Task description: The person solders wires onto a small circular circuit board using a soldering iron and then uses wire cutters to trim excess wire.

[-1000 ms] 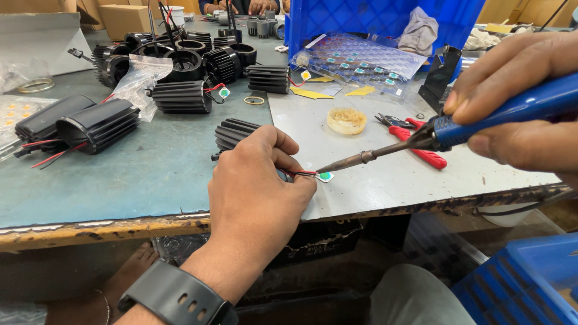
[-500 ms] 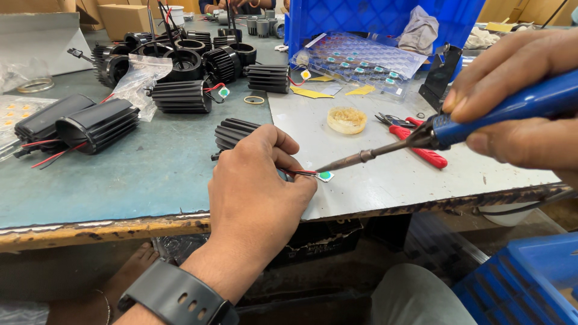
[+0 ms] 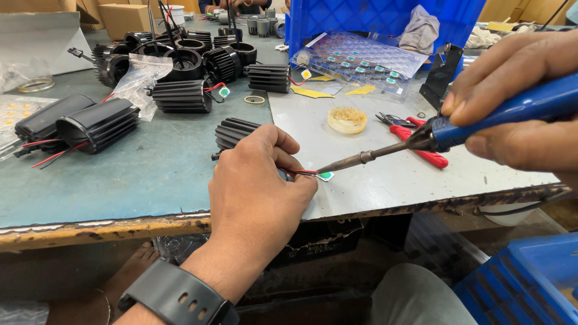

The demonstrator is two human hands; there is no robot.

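**Soldering iron tip down on the little green chip**

You're holding the blue-handled soldering iron in your right hand, grip wrapped tight around the handle, and its metal tip is touching the small green-centred chip. That chip is lying on the grey metal sheet near the front edge of the table. Your left hand is resting just left of the chip, fingers pinched together on the thin red and black wires running into it. A black finned housing is sitting just behind that hand. Behind the chip there's a small round tin, and red-handled pliers are lying to the chip's right, under the iron.
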